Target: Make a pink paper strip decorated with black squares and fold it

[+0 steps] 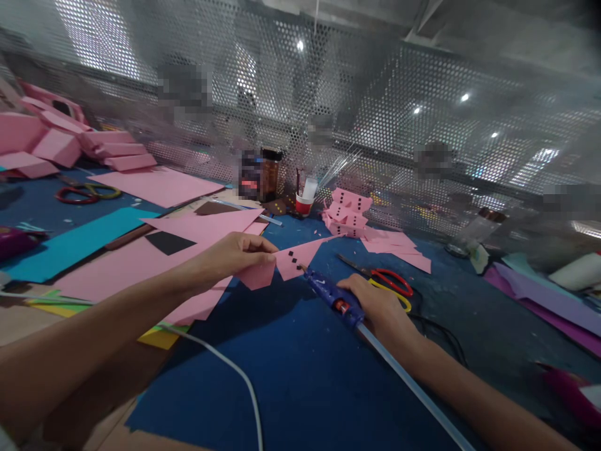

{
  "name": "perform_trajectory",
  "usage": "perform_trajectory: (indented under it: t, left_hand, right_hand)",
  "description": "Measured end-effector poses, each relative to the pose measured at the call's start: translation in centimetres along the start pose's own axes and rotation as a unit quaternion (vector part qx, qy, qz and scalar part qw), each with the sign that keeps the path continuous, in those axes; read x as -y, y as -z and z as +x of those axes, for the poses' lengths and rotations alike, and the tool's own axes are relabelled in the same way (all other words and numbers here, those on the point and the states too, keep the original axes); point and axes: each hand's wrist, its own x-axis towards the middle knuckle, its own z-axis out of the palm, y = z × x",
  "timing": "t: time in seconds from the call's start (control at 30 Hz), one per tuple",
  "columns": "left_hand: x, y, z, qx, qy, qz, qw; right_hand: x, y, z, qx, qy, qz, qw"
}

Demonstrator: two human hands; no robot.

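Note:
Between its thumb and fingers, my left hand [237, 257] pinches a folded pink paper piece [300, 254] with small black squares on it, raised over the blue table surface [282, 351]. My right hand [375, 300] is wrapped round a blue glue gun [331, 294], whose tip meets or nearly touches the paper's lower edge near the black squares. A long translucent glue stick [408, 379] sticks out of the gun's back end. The fingers under the gun are mostly hidden.
Scissors with red and yellow handles [392, 282] lie beyond my right hand. Pink sheets [113, 266] and a turquoise strip [79, 241] spread at left. Dotted pink pieces [347, 213] stand near a red-and-white cup [303, 203]. A white cable [235, 369] crosses the front. Perforated metal [375, 125] rises behind.

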Motion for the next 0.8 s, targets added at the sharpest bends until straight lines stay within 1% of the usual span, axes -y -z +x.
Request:
perform_trajectory:
  t: [0.17, 0.4, 0.6, 0.8]
  left_hand:
    - [-0.15, 0.04, 0.02, 0.005, 0.006, -0.009, 1.000]
    - [-0.14, 0.08, 0.06, -0.006, 0.002, -0.008, 1.000]
    - [0.03, 0.04, 0.16, -0.008, 0.008, -0.012, 1.000]
    - [0.09, 0.03, 0.21, 0.002, 0.014, -0.014, 1.000]
  right_hand:
    - [0.01, 0.12, -0.04, -0.001, -0.005, -0.009, 1.000]
    - [0.17, 0.13, -0.05, 0.015, 0.008, 0.023, 1.000]
    - [0.03, 0.07, 0.10, 0.030, 0.010, 0.018, 0.999]
    - [0.16, 0.16, 0.08, 0.028, 0.005, 0.020, 0.999]
